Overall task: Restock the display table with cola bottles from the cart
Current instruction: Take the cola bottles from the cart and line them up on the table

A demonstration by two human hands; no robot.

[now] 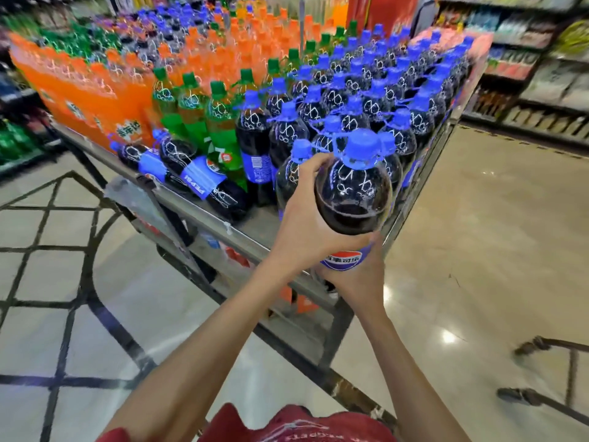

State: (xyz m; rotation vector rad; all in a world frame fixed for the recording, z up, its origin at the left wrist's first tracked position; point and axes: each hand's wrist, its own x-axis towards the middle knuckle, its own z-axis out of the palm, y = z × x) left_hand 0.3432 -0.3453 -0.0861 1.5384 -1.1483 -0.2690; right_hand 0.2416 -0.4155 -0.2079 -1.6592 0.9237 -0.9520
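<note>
Above the near corner of the grey metal worktop (197,212), both hands hold one large dark cola bottle with a blue cap (353,193).
The left hand (306,228) curls round the bottle's shoulder from the left. The right hand (357,279) wraps the blue label lower down and hides the base, so contact with the worktop cannot be told. Just behind, rows of upright blue-capped cola bottles (350,100) fill the worktop's right part. Two lying cola bottles (191,173) rest on their sides near the front rim, beside upright green soda bottles with green caps (220,122). Orange shrink-wrapped soda packs (86,90) occupy the left part. Blurred store shelves (526,59) stand at the right.
</note>
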